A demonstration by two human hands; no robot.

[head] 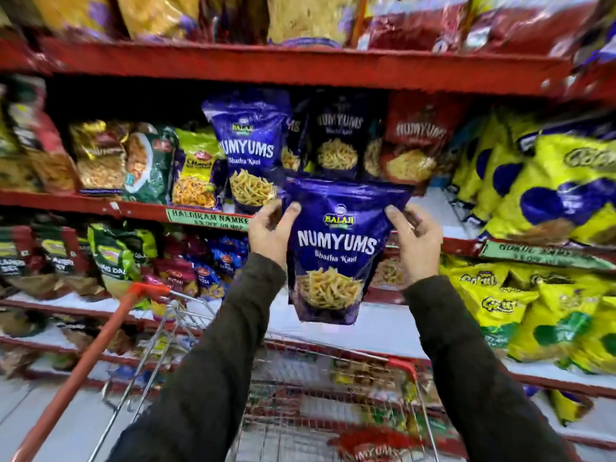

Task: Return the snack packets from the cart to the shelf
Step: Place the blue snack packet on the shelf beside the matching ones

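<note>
A blue Numyums snack packet [333, 251] hangs upright in front of the red shelf [140, 208], held by both hands. My left hand [268, 233] grips its upper left edge and my right hand [416, 243] grips its upper right edge. On the shelf just behind stand a matching blue Numyums packet [248, 151], a darker one [336, 138] and a red one [420, 138]. Below my arms is the wire cart [186, 328], with a red Numyums packet [376, 446] and other blurred packets inside.
The cart's red handle bar [86, 365] slants down to the lower left. Yellow and blue snack bags [546, 191] fill the shelves on the right. Green, gold and red packets [133, 161] line the left. More bags sit on the top shelf [300, 65].
</note>
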